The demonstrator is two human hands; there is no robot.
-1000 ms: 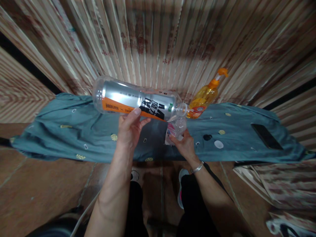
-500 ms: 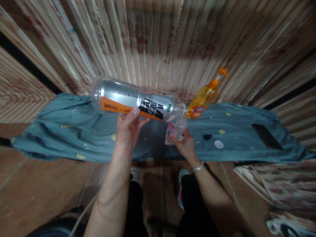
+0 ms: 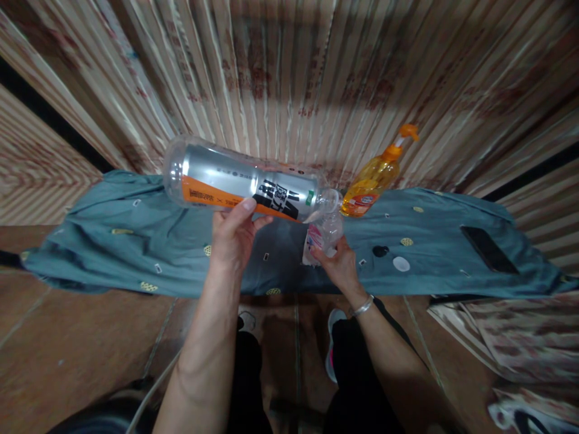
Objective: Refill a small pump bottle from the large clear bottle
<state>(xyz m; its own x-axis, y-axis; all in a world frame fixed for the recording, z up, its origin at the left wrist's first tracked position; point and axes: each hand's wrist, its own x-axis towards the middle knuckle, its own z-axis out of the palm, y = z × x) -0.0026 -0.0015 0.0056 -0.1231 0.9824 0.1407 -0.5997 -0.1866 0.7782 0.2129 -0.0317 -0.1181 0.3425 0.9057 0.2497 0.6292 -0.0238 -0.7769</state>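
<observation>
Silver-and-orange bottle (image 3: 239, 179) held in half-curled left hand (image 3: 231, 236) (thumb on its near side), small clear bottle (image 3: 333, 228) clasped in right hand (image 3: 340, 264)

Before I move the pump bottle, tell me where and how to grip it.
Probably best around the yellow body of the pump bottle, below its orange pump head, coming from the right: it appears to stand upright, the head juts out at the top, and the mouth of the large bottle shows just left of it.

And your left hand (image 3: 235, 232) drifts a touch leftward, the big silver-and-orange bottle (image 3: 242, 181) sliding with it, its base (image 3: 174, 172) now edging slightly higher in view!
</observation>
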